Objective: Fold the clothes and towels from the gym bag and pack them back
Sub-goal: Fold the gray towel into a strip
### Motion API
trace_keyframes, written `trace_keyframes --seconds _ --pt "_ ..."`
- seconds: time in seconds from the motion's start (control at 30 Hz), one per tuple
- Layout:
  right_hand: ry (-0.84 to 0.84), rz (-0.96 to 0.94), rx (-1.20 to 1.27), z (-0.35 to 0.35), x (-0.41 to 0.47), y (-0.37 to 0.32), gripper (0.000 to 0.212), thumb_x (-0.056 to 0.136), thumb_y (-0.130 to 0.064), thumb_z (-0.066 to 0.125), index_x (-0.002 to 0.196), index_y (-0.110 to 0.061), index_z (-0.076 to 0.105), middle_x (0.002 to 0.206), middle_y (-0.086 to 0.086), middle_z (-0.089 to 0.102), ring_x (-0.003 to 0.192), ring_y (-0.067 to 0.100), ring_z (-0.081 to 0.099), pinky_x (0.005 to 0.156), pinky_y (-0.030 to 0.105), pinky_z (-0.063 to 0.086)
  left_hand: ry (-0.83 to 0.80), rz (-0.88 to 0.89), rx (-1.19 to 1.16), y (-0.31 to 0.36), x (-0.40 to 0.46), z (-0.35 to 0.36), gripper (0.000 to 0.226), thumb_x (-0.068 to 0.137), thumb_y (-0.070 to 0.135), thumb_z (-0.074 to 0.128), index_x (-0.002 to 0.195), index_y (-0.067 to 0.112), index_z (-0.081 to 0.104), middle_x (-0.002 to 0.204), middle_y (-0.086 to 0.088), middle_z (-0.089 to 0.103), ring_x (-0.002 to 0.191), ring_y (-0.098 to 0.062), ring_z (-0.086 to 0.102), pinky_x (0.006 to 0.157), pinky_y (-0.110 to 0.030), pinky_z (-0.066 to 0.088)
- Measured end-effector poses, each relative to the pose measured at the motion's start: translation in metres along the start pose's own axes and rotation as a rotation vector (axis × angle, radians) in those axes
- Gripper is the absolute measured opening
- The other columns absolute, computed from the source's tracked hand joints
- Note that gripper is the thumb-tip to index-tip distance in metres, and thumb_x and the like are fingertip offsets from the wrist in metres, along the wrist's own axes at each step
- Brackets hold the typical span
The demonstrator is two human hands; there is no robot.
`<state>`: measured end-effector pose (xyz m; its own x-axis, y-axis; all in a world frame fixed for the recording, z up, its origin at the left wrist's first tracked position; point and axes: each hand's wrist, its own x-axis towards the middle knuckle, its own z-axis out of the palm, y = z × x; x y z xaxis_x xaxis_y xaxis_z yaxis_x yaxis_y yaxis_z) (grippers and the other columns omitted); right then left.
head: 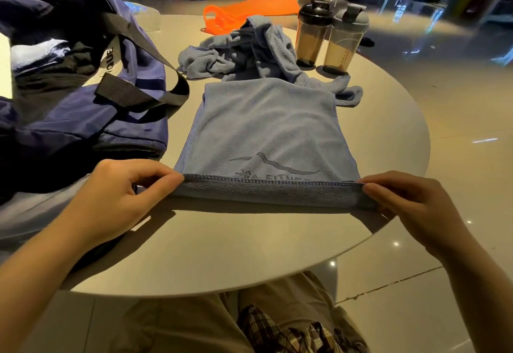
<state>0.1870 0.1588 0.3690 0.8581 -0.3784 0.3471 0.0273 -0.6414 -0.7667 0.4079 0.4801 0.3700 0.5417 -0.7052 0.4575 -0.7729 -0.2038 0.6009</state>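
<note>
— Bottom of frame, what's there?
— At lower centre, my lap in khaki shorts [194,322], plaid cloth [280,330] beside it, then the near edge of the round table [222,255].

— Hands?
— My left hand [111,200] pinches the near left corner of the blue towel [266,130], thumb and forefinger closed on the hem, other fingers curled. My right hand [410,205] pinches the near right corner the same way. Hem stretched straight between them, lifted a bit off the table; printed logo just behind it.

— Rest of the towel?
— Lies flat across mid-frame, far end bunched in a heap at upper centre.

— Bag?
— Navy gym bag [83,97] at left of frame, open, black straps [144,89] drooping, dark clothes inside, just beside the towel.

— Farther back?
— Two shaker bottles [330,36] upright at upper right, touching. Orange bag [222,19] behind the heap. A person at top centre, crouched over an orange mat [266,2].
</note>
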Motion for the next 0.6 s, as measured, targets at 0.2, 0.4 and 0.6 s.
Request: trace_keyframes --seconds 0.2,0.4,0.6 --pt "0.108 -0.012 0.061 0.0 0.007 -0.005 0.009 0.074 -0.044 0.07 0.079 -0.05 0.072 0.078 -0.017 0.071 0.081 0.007 0.066 0.063 0.012 0.053 -0.043 0.079 0.216 -0.004 0.003 0.0 0.04 0.087 0.042 0.048 0.096 0.013 0.073 0.088 0.029 0.06 0.091 0.003 0.058 0.074 -0.005 0.045" --pt "0.017 0.068 -0.14 -0.014 0.014 0.001 0.031 0.081 -0.006 0.069 0.083 -0.037 0.068 0.084 -0.021 0.068 0.084 0.003 0.065 0.066 0.009 0.051 -0.08 -0.033 0.109 -0.002 0.002 -0.003 0.016 0.074 0.032 0.066 0.089 0.037 0.069 0.1 0.028 0.062 0.077 0.003 0.061 0.065 -0.005 0.045" --pt "0.047 0.044 -0.161 -0.015 0.014 -0.007 0.011 0.081 -0.024 0.063 0.084 -0.035 0.064 0.074 -0.016 0.068 0.073 0.005 0.064 0.057 0.01 0.051 0.028 -0.203 -0.122 0.004 0.009 -0.004 0.028 0.065 0.03 0.068 0.088 0.045 0.069 0.076 0.017 0.07 0.069 -0.006 0.067 0.059 -0.011 0.051"
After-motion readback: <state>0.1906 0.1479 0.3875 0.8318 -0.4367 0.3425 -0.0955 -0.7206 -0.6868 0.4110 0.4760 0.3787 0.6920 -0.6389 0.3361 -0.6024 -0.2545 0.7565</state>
